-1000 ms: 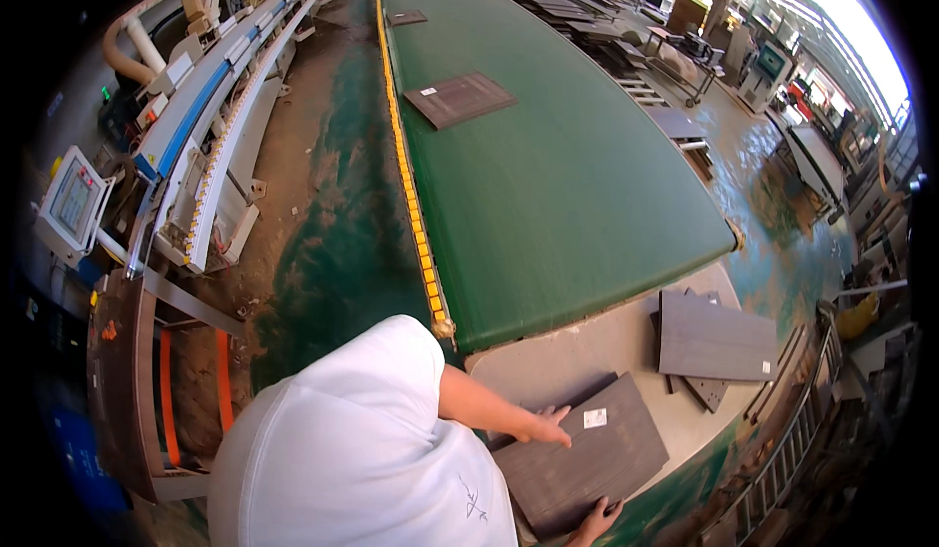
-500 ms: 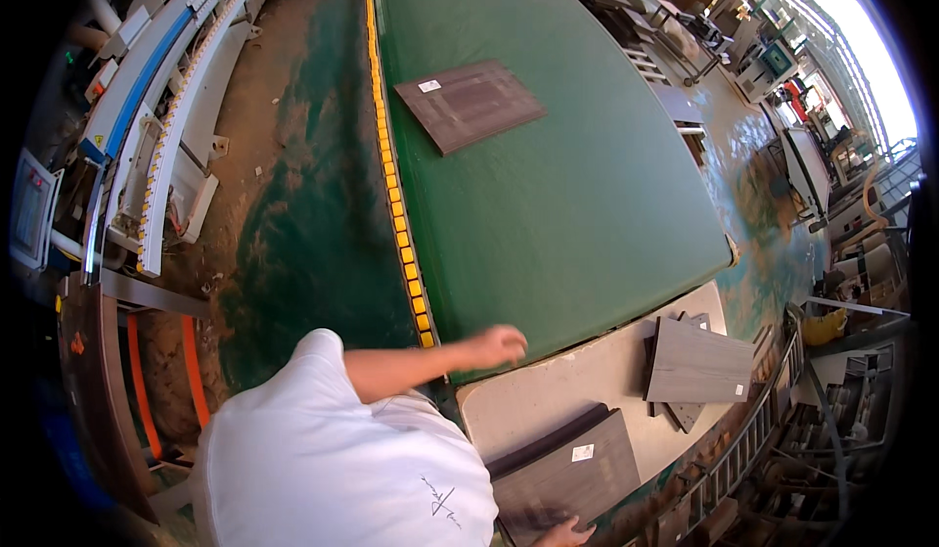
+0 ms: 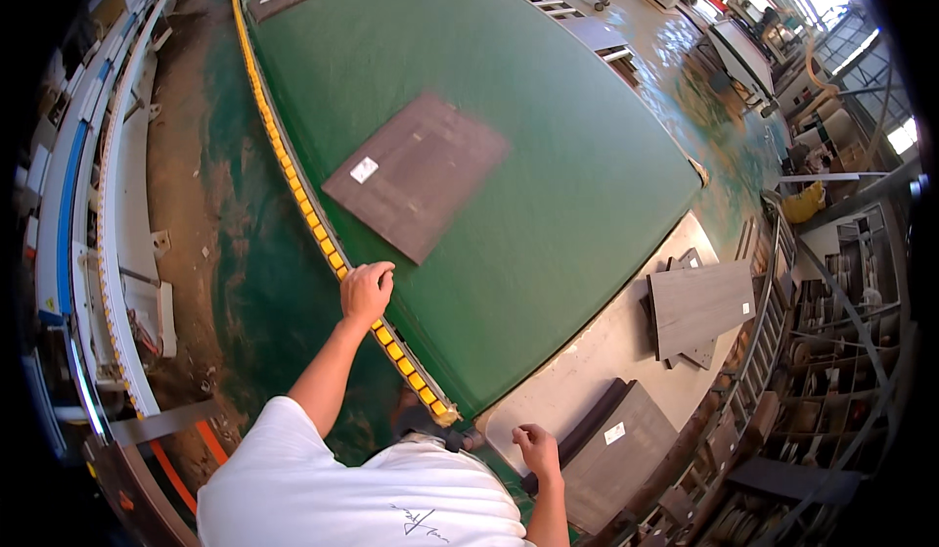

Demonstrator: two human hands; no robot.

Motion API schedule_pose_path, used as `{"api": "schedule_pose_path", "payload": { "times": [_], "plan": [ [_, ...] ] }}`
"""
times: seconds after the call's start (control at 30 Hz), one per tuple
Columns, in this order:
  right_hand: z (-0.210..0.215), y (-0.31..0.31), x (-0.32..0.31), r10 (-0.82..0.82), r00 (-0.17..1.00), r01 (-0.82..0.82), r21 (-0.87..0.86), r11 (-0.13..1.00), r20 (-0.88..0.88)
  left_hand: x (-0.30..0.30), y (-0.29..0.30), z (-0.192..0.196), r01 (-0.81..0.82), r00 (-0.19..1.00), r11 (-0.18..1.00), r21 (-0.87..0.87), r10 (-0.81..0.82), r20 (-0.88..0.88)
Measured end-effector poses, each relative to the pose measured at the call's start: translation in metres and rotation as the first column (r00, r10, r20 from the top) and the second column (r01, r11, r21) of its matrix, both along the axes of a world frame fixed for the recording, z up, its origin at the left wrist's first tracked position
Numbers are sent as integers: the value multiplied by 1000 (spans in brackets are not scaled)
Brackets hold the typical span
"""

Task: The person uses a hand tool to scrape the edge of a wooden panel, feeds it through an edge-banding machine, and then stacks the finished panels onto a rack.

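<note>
- Stretched across the workshop floor: a broad green belt (image 3: 567,195), edged on its left by a strip of yellow blocks (image 3: 314,220).
- Set against the belt's near end: a beige table (image 3: 587,366) with a rounded corner.
- Lying flat on the belt, close to the strip: a rectangular dark board (image 3: 416,180), grey-brown, with faint paler patches, blurred toward its right side.
- Resting on the table's near part: a labelled top board (image 3: 618,474), grey-brown, overlapping darker ones.
- Piled farther right on the table: crossed boards (image 3: 699,312), set at differing angles.
- Poised at the strip, just beside the dark board's near corner: the left hand (image 3: 367,293), half open, fingers loosely bent.
- Held beside the labelled top board: the right hand (image 3: 535,446), also half open, fingers curled; contact impossible to tell.
- Stuck near the dark board's left corner: a white label (image 3: 364,170).
</note>
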State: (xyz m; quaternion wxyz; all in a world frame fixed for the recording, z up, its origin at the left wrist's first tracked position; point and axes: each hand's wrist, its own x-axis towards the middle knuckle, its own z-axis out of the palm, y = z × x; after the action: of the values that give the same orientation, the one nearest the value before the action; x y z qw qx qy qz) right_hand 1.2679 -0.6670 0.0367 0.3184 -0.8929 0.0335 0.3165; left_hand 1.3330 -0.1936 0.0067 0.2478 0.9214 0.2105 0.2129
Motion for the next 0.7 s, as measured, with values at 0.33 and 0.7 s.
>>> {"api": "schedule_pose_path", "payload": {
  "times": [0.33,0.7],
  "plan": [
    [-50,58,22,-313,908,405,391,826,-280,3,4,3,35,999,996,83,-35,10],
    [-85,70,58,-594,802,568,397,721,-69,5,4,-7,104,987,994,-22,-106,-123]
  ]
}}
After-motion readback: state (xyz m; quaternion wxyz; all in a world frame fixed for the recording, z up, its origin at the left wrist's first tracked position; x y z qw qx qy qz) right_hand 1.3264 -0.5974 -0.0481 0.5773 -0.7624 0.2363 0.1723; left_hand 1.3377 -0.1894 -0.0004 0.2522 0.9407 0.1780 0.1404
